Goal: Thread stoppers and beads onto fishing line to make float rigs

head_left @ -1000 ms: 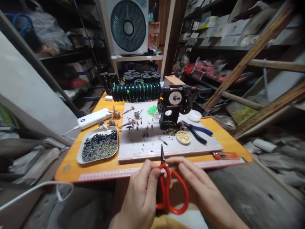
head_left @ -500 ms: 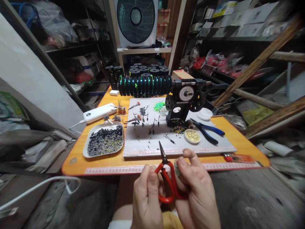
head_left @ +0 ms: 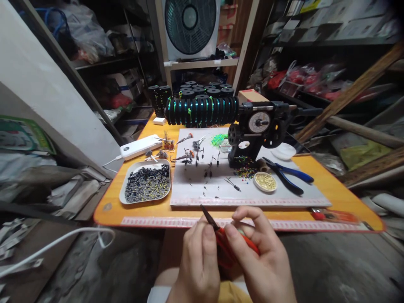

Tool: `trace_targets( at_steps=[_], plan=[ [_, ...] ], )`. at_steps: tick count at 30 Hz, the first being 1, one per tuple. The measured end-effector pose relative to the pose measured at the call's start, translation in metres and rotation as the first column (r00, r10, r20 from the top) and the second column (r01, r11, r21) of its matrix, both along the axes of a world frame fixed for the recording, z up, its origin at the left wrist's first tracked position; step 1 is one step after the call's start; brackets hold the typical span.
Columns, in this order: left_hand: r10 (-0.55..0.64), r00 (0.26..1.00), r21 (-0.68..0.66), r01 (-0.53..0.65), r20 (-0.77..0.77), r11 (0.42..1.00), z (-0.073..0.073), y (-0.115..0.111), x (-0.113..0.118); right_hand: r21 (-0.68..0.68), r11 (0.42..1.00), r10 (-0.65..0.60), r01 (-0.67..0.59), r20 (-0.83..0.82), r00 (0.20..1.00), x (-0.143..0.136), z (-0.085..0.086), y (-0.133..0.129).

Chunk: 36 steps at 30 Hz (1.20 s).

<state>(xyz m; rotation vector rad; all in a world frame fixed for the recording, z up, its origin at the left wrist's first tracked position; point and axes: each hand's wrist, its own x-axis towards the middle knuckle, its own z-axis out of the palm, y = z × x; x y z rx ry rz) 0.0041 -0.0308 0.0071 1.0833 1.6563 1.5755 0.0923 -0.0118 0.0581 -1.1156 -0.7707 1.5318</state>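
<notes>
Red-handled scissors (head_left: 224, 244) are in my right hand (head_left: 263, 252), its thumb lying along a handle. Their dark blades look closed and point up and left. My left hand (head_left: 199, 256) is closed beside the blades, thumb against bent fingers; anything it pinches is hidden. A bit of green shows at my right fingers, too small to name. Both hands are in front of the table edge, below a pale board (head_left: 189, 185) carrying small black pieces with wire-like stems (head_left: 232, 184).
A white tray (head_left: 122, 191) of small dark cylinders stands left, near a white power bank (head_left: 140, 146). A black geared device (head_left: 257, 122) holds a ribbed roll (head_left: 202, 111). Blue-handled pliers (head_left: 288, 179) lie right of a dish of gold bits (head_left: 265, 182). A ruler strip (head_left: 145, 222) lines the front edge.
The scissors have tilted further left and sunk deeper between my hands, their loops now mostly covered. My right thumb has moved onto the handle. The view has shifted slightly left.
</notes>
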Motion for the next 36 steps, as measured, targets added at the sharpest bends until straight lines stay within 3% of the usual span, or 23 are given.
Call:
trace_targets(
  at_steps=[3, 9, 14, 17, 20, 22, 24, 27, 31, 34, 36],
  plan=[
    [0.078, 0.997, -0.026, -0.078, 0.000, 0.997, -0.010, -0.004, 0.004, -0.021, 0.998, -0.062, 0.060, -0.115, 0.991, -0.004, -0.003, -0.003],
    [-0.214, 0.963, -0.010, 0.218, 0.162, 0.976, 0.002, 0.004, 0.000, -0.002, 0.989, -0.143, 0.146, -0.194, 0.971, -0.004, -0.012, -0.005],
    [-0.279, 0.914, -0.031, 0.300, 0.294, 0.953, 0.012, 0.005, 0.001, 0.007, 0.982, -0.181, 0.188, -0.233, 0.955, -0.005, -0.010, -0.007],
    [-0.206, 0.909, -0.097, 0.256, 0.362, 0.962, 0.011, -0.001, 0.001, 0.009, 0.980, -0.191, 0.199, -0.244, 0.951, -0.007, -0.009, -0.009],
    [-0.005, 0.925, -0.230, 0.099, 0.379, 0.968, 0.007, -0.007, -0.001, 0.010, 0.986, -0.157, 0.164, -0.236, 0.959, -0.012, -0.010, -0.012],
    [0.067, 0.931, -0.262, 0.031, 0.358, 0.965, 0.006, -0.008, -0.005, 0.009, 0.994, -0.108, 0.112, -0.202, 0.973, -0.014, -0.010, -0.011],
    [0.028, 0.952, -0.214, 0.040, 0.304, 0.976, 0.007, -0.005, -0.010, 0.001, 0.999, -0.032, 0.032, -0.174, 0.984, -0.015, -0.010, -0.008],
    [-0.124, 0.979, -0.056, 0.134, 0.165, 0.989, 0.015, 0.002, -0.017, 0.009, 0.998, 0.059, -0.059, -0.179, 0.982, -0.013, -0.007, -0.001],
    [-0.227, 0.973, 0.078, 0.224, 0.028, 0.971, 0.023, 0.009, -0.019, 0.004, 0.999, 0.047, -0.048, -0.292, 0.955, -0.008, -0.002, 0.006],
    [-0.195, 0.952, 0.082, 0.181, 0.234, 0.980, 0.018, 0.005, -0.010, -0.012, 1.000, -0.019, 0.016, -0.363, 0.932, -0.006, 0.000, 0.007],
    [-0.132, 0.893, 0.071, 0.112, 0.431, 0.991, 0.012, 0.000, 0.000, -0.006, 0.999, -0.050, 0.051, -0.369, 0.928, -0.004, -0.001, 0.007]
  ],
)
